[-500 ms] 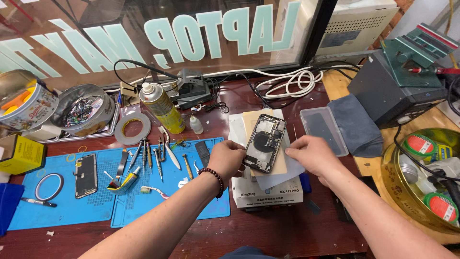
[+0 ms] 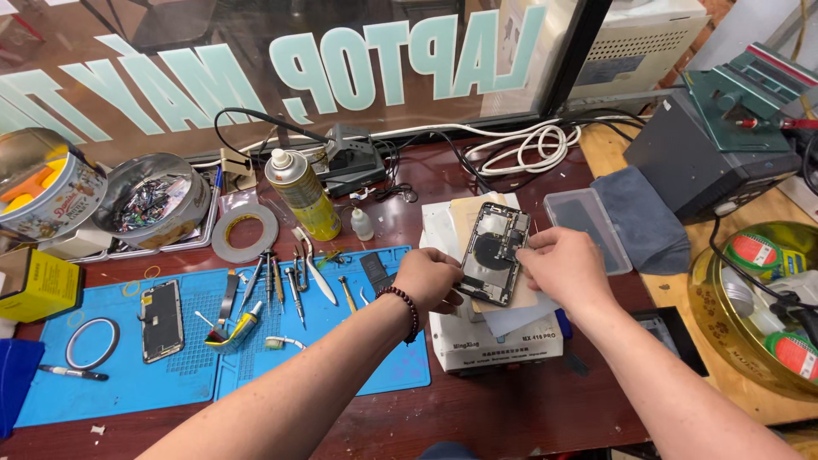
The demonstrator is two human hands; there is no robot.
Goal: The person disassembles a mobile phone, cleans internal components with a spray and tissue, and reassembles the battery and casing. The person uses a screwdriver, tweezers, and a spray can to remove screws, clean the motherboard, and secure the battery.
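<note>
I hold the opened phone by its edges over the white box.
Both hands, left and right, pinch its sides; it looks light, stiff and fragile, so I grip the frame only.

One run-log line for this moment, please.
left hand: holds opened phone | right hand: holds its other edge | phone: over white box

Dark wooden workbench against a lettered glass window — daylit.
</note>
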